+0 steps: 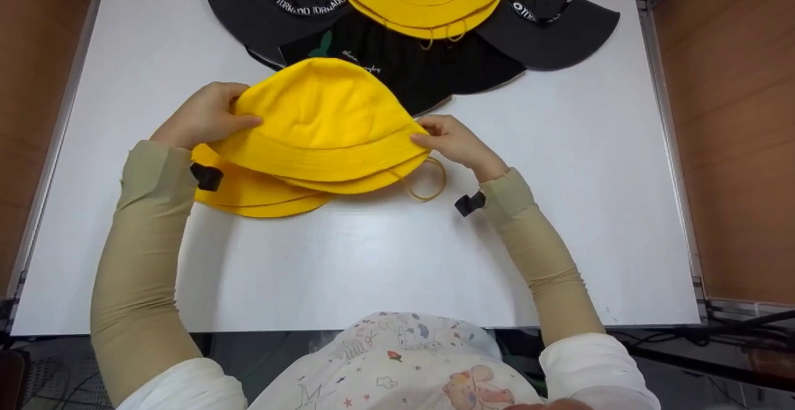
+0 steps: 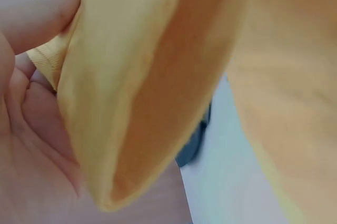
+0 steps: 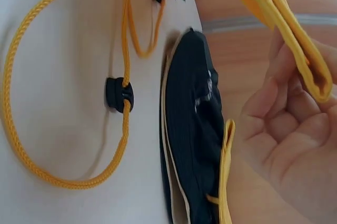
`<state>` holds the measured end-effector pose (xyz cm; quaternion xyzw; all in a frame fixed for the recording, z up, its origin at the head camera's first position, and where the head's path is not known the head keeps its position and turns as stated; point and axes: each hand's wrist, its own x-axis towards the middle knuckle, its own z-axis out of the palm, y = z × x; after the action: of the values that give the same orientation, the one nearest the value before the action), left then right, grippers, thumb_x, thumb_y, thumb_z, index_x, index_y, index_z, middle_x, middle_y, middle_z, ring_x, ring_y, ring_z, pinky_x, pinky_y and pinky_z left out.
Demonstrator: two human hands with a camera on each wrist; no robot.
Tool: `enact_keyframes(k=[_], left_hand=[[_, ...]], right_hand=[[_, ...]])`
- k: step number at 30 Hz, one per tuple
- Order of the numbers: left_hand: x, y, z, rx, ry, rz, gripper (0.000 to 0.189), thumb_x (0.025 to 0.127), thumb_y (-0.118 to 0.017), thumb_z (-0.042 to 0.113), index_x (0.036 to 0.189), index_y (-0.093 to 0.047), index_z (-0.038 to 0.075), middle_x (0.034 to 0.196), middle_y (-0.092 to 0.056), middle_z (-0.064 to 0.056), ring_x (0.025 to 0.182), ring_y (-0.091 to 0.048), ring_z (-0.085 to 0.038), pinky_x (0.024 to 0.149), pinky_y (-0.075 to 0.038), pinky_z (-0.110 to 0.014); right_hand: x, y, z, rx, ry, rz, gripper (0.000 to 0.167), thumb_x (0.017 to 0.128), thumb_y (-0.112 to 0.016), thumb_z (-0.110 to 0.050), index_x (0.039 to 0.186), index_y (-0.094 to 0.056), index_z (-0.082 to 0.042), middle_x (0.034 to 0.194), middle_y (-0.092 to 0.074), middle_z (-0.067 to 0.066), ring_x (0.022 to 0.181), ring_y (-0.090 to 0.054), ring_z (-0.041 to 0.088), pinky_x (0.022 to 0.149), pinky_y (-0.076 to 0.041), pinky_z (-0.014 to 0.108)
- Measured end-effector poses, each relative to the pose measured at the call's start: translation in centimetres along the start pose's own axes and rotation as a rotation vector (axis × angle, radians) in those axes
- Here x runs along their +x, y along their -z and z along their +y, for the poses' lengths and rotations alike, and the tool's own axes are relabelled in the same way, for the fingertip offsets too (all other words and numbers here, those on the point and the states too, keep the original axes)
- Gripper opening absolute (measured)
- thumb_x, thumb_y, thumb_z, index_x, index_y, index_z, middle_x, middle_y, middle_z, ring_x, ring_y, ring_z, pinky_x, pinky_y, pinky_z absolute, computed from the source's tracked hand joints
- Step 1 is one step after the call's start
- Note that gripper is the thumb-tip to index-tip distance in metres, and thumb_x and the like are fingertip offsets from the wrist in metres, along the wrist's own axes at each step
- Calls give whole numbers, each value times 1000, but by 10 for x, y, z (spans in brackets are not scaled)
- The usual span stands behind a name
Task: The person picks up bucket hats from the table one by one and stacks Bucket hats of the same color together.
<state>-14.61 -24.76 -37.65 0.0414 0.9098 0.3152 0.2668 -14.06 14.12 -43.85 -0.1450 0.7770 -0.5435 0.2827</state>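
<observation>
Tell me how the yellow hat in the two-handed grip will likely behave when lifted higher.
The yellow hat will probably flop rather than hold its shape, since its crown is creased and its edge folds over in the right wrist view. It looks light for its size, apparently being thin cloth. The cord loop hangs loose below the brim, so it may swing.

Bright, diffuse light whitens the tabletop (image 1: pixel 404 261); a soft shadow falls beside my left sleeve (image 1: pixel 140 255); in my left wrist view, the yellow hat (image 2: pixel 105 87) looks hazy, blurred.
</observation>
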Motion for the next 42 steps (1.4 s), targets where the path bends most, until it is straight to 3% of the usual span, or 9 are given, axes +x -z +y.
enact_keyframes(k=[7, 15, 20, 23, 26, 29, 34, 37, 42], left_hand=[[-12, 19, -43, 60, 40, 50, 44, 92, -60, 34, 120, -55, 1, 107, -55, -18, 84, -49, -25, 63, -41, -18], [-19, 23, -79, 82, 104, 24, 50, 93, -57, 37, 121, -51, -5, 105, -51, -24, 84, -49, -30, 63, -42, -22], [-20, 23, -96, 97, 132, 11, 58, 94, -54, 39, 127, -45, -8, 115, -49, -32, 94, -47, -38, 81, -46, -41], [-17, 21, -104, 92, 157, 4, 64, 95, -52, 41, 133, -39, -9, 125, -43, -37, 103, -44, -44, 92, -41, -53], [-11, 16, -110, 82, 163, 16, 63, 95, -50, 41, 133, -38, -8, 126, -41, -38, 105, -43, -45, 94, -39, -57], [-4, 8, -116, 55, 178, 30, 62, 96, -49, 41, 134, -37, -6, 126, -40, -37, 106, -42, -46, 96, -39, -57], [3, -5, -121, 4, 217, 54, 61, 97, -48, 41, 135, -35, -5, 127, -39, -35, 105, -40, -44, 96, -38, -55], [3, -9, -121, 0, 224, 62, 61, 97, -46, 41, 135, -35, -6, 126, -39, -33, 105, -39, -43, 95, -37, -54], [-3, -3, -119, 18, 209, 54, 59, 98, -43, 41, 132, -37, -6, 123, -40, -32, 102, -39, -41, 90, -40, -48]], right_hand=[[25, -45, -18, 20, 11, -71, 28, 96, -54, -14, 119, -59, 2, 103, -65, 11, 85, -59, 12, 81, -49, 24], [44, -77, -21, -21, -19, -119, 25, 96, -54, -18, 114, -61, -2, 103, -67, 9, 85, -57, 10, 81, -47, 22], [52, -85, -21, -38, -46, -89, 25, 97, -54, -17, 116, -61, -3, 110, -66, 10, 88, -56, 10, 82, -47, 22], [56, -90, -18, -88, -71, -63, 24, 96, -54, -18, 114, -62, -5, 104, -65, 5, 81, -52, 8, 75, -44, 18], [61, -95, -13, -133, -102, -30, 24, 96, -55, -19, 115, -62, -6, 87, -58, 0, 66, -44, 6, 62, -37, 17], [63, -99, -7, -129, -153, -19, 29, 96, -56, -19, 122, -59, -6, 80, -49, -2, 58, -38, 6, 55, -34, 17], [65, -104, 4, -157, -187, -26, 29, 95, -56, -17, 121, -58, -4, 91, -49, 3, 66, -43, 9, 58, -39, 18], [65, -104, 8, -210, -160, -28, 26, 95, -56, -18, 116, -59, -2, 100, -52, 8, 74, -46, 10, 63, -40, 17], [62, -103, 5, -189, -157, -37, 28, 96, -55, -21, 119, -57, -5, 102, -52, 7, 71, -46, 10, 63, -41, 18]])
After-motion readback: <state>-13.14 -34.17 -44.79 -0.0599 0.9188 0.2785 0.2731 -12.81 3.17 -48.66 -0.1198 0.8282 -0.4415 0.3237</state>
